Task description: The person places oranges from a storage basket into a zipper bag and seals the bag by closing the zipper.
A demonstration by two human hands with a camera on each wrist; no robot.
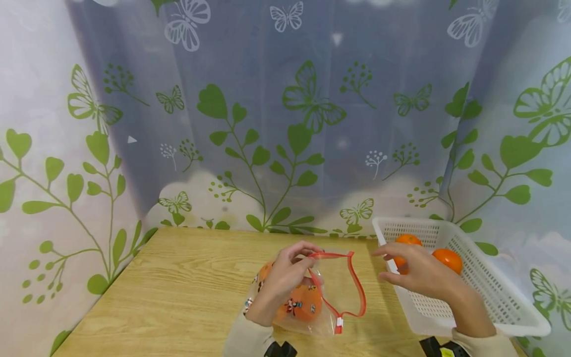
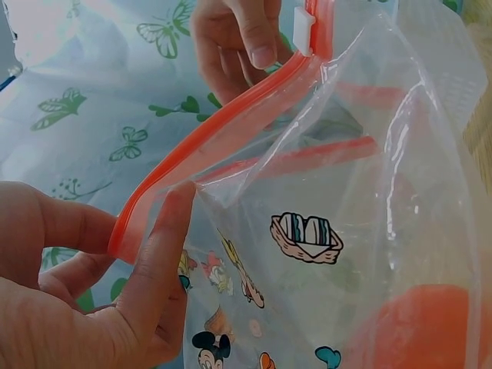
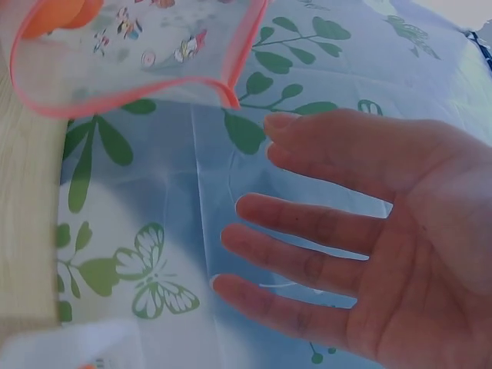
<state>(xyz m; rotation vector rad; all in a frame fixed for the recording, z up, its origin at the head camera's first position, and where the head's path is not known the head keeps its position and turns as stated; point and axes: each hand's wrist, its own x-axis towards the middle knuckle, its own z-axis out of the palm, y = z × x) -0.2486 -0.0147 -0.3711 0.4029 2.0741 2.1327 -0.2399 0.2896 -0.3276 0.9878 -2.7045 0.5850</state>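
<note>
A clear zip bag (image 1: 330, 302) with a red zip edge and cartoon prints lies on the table, its mouth gaping toward the right. Orange fruit (image 1: 308, 303) shows through its side. My left hand (image 1: 287, 270) pinches the corner of the red zip edge (image 2: 207, 127) between thumb and fingers. A white slider (image 2: 303, 31) sits on that edge. My right hand (image 1: 419, 270) holds nothing, its fingers (image 3: 300, 219) extended and spread. In the head view it overlaps the white basket (image 1: 495, 277), near the oranges (image 1: 447, 261) inside, with its fingertips pointing toward the bag.
The perforated basket stands at the right side of the wooden table (image 1: 178, 287). Behind the table hangs a blue and white curtain (image 1: 267, 148) printed with green leaves and butterflies, which also closes off both sides.
</note>
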